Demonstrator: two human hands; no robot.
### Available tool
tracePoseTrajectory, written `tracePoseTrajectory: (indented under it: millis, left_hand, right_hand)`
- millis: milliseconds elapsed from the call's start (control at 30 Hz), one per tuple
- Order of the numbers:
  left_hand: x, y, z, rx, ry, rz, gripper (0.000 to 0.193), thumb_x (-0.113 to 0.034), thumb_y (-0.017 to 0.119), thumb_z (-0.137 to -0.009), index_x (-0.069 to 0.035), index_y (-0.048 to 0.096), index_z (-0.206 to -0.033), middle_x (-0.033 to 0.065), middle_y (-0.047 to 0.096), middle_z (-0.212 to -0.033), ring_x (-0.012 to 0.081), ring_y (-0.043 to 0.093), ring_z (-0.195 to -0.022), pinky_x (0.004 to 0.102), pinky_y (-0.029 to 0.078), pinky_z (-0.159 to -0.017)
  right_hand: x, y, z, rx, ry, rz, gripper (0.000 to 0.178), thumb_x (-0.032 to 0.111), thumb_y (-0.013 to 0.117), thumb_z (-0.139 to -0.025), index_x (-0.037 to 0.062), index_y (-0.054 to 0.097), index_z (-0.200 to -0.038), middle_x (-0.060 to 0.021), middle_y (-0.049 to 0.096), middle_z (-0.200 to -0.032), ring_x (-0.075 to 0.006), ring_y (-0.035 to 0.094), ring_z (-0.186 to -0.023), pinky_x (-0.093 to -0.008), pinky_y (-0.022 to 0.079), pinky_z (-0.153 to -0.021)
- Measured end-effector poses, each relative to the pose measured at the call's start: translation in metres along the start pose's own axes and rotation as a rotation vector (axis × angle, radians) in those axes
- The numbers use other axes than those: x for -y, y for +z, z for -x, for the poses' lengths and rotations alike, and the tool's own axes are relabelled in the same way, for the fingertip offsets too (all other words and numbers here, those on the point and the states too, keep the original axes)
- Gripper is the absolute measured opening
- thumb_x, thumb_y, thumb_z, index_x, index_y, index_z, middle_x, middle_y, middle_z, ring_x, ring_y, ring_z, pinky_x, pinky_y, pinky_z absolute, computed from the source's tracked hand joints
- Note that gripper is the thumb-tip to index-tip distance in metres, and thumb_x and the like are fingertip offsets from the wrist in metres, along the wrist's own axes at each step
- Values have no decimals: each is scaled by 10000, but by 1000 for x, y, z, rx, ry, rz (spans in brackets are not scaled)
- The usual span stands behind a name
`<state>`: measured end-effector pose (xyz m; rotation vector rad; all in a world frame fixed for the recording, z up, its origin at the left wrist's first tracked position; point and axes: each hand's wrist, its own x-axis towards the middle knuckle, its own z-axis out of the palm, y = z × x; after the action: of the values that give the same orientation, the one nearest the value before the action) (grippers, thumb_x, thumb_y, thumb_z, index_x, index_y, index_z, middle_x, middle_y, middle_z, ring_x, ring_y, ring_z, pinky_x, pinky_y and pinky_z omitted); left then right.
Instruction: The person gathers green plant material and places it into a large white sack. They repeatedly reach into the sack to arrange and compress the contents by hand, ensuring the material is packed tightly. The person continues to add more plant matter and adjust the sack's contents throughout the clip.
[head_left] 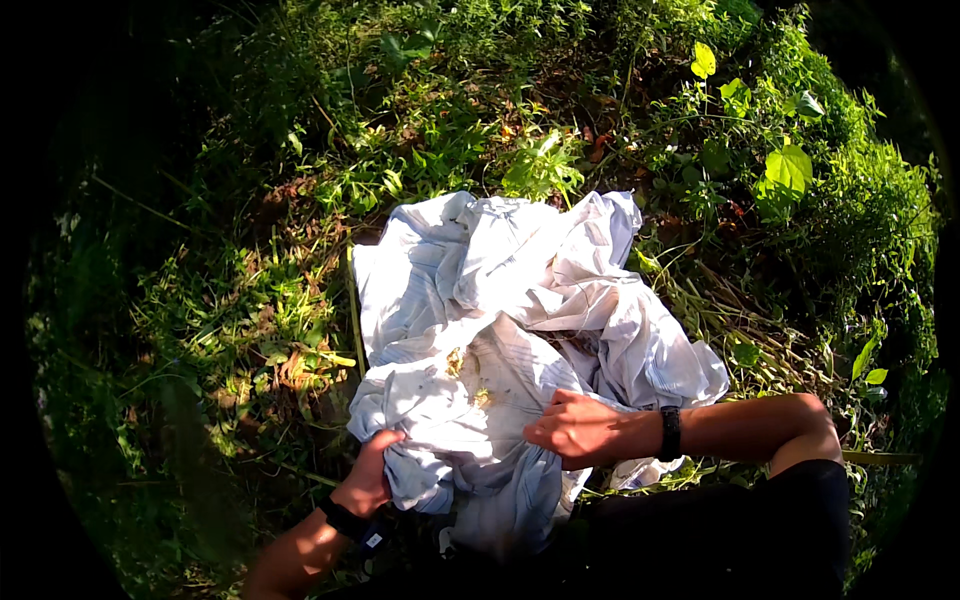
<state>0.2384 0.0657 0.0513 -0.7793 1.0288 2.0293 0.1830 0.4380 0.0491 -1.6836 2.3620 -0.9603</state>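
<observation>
A large, crumpled white cloth (420, 255) with faint stripes lies heaped on the ground in front of me. My left hand (368, 474) is at its near left edge, thumb on top and the fingers hidden under the fabric, gripping it. Over the near right part, my right hand (572, 430) is closed with its fingers curled on a pinch of the cloth. Between the two hands, small yellowish bits (482, 398) and dark specks lie on the fabric. Something brown shows in a fold near the middle, too shaded to name.
Low green plants and grass (280, 290) surround the cloth, with dry leaves among them. Cut stalks (740, 320) lie to the right. A thin stick (355, 315) runs along the cloth's left edge. Broad yellow-green leaves (788, 168) stand at the far right.
</observation>
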Motion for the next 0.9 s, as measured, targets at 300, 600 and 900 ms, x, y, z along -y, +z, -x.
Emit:
tracePoseTrajectory:
  millis: [300, 600, 900]
  left_hand:
    - [-3, 16, 3, -21, -49, -42, 570, -361, 531, -1020, 21, 494, -1441, 194, 652, -1316, 331, 689, -1120, 500, 569, -979]
    - [-10, 9, 9, 54, -8, 139, 689, -323, 508, -911, 28, 420, -1497, 235, 586, -1406, 397, 612, -1240, 523, 490, -1084]
    - [-27, 28, 14, -43, 57, 76, 542, -317, 557, -966, 7, 510, -1398, 166, 677, -1226, 293, 703, -1022, 433, 589, -890]
  right_hand:
    - [5, -10, -3, 22, 16, 337, 389, 113, 632, -869, -68, 599, -1212, -62, 548, -788, -225, 569, -785, -413, 431, -757]
    - [16, -25, -4, 114, 211, 169, 155, 42, 605, -746, 39, 603, -901, -86, 539, -929, -270, 564, -912, -404, 454, -829]
    - [18, -57, -18, 51, 270, 130, 350, -7, 609, -687, 41, 620, -1033, -102, 620, -1027, -319, 616, -954, -428, 477, -854]
